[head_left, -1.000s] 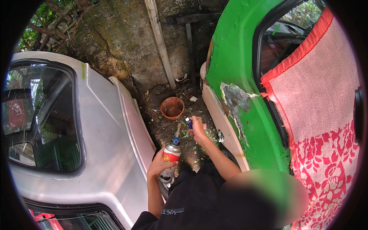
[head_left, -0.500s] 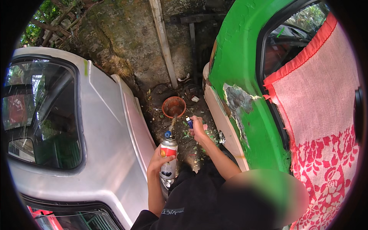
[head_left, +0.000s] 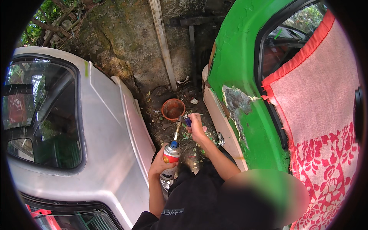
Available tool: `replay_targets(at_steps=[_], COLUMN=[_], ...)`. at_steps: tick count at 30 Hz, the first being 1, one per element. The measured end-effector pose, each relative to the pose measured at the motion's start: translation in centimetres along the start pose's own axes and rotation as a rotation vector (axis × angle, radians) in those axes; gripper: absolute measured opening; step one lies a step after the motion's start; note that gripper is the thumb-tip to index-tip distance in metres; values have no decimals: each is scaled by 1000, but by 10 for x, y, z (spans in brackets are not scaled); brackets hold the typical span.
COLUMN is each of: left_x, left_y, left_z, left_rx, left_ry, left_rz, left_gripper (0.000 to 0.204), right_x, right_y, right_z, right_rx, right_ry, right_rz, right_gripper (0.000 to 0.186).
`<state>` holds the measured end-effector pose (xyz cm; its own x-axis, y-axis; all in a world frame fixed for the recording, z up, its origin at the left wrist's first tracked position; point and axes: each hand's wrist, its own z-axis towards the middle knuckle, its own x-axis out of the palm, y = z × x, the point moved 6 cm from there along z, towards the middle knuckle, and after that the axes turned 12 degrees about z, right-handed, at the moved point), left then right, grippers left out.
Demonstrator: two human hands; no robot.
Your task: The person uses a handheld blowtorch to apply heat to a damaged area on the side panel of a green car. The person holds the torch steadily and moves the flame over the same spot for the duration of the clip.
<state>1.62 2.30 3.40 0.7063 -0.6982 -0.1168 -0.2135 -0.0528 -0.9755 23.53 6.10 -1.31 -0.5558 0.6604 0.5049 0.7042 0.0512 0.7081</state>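
Note:
My left hand (head_left: pixel 157 162) is wrapped round a gas canister (head_left: pixel 172 151) with a red and pale label. A blow torch head (head_left: pixel 176 134) with a blue knob and a metal tube is fitted on top, leaning toward the upper right. In my right hand (head_left: pixel 196 127), held just right of the tube's tip, is a dark blue lighter (head_left: pixel 188 121) with a metal top. Lighter and nozzle are very close; whether they touch I cannot tell. No flame shows.
Beyond my hands a terracotta flower pot (head_left: pixel 163 110) stands on littered dirt. To my left is a silver car body (head_left: pixel 111 134). On my right is a green one (head_left: pixel 264 153) with chipped paint and a pink towel (head_left: pixel 314 103). A post (head_left: pixel 162 42) leans on the far wall (head_left: pixel 126 46).
The torch has tilted to the right, bringing its nozzle up beside the lighter. My left hand turned with the canister. The right hand has barely moved, and the lighter's angle has shifted slightly.

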Motion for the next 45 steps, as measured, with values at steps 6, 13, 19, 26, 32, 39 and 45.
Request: replay_targets(at_steps=[6,13,19,26,32,39,45], left_x=[-1,-4,-2,0,3,5,4], left_y=[-1,3,-1,-12,-13,-11,-12], left_z=[1,0,1,-1,-3,-3,-2], left_rx=[-8,48,35,48,46,31,36], left_ry=[8,-27,8,18,24,38,35], left_rz=[-14,83,43,106,70,63,92], left_gripper=[76,77,76,75,73,71,71], right_x=[3,-2,1,1,5,5,2], right_y=[4,8,16,10,14,13,11], right_z=[-8,-14,-23,-17,-19,-19,-16], right_rx=[-49,-81,-128,-134,-106,-86,-81], right_ry=[26,26,64,72,50,32,41], right_rz=[-9,-52,-99,-16,39,66,42], right_gripper=[28,29,30,27,24,24,29])
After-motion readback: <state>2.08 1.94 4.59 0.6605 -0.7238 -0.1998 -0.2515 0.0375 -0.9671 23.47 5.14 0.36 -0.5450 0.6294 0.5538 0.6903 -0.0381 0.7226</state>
